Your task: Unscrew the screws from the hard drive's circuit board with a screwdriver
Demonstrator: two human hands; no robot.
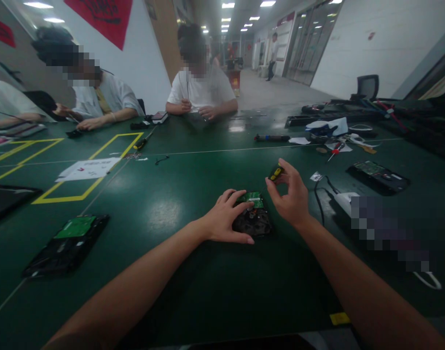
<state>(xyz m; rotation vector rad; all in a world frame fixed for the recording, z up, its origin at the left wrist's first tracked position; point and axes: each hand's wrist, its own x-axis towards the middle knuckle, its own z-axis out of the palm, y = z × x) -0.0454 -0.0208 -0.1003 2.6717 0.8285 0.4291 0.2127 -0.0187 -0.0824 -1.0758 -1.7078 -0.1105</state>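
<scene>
Here's a broad, glossy dark-green tabletop (pixel 171 282), yellow tape outlines (pixel 62 199) marking its left side, and beyond it a pale-floored hall running back under ceiling lights. Across sits a person in a white shirt (pixel 204 92); another, in a pale open shirt (pixel 116 95), works at left.

Centre table, the small black rectangular device with an exposed green circuit board (pixel 255 224) lies flat, partly covered by the left hand (pixel 226 217), fingers spread apart across it. The right hand (pixel 291 197) pinches a yellow-and-black-handled screwdriver (pixel 276 172) just above; whether its tip touches, I can't tell.

Around them: a similar black unit with a green board (pixel 67 243) at left, another (pixel 379 176) at far right, a red-handled screwdriver (pixel 338 148) among scraps, and a white power strip (pixel 344 198), partly pixelated, crowding the right forearm.
</scene>
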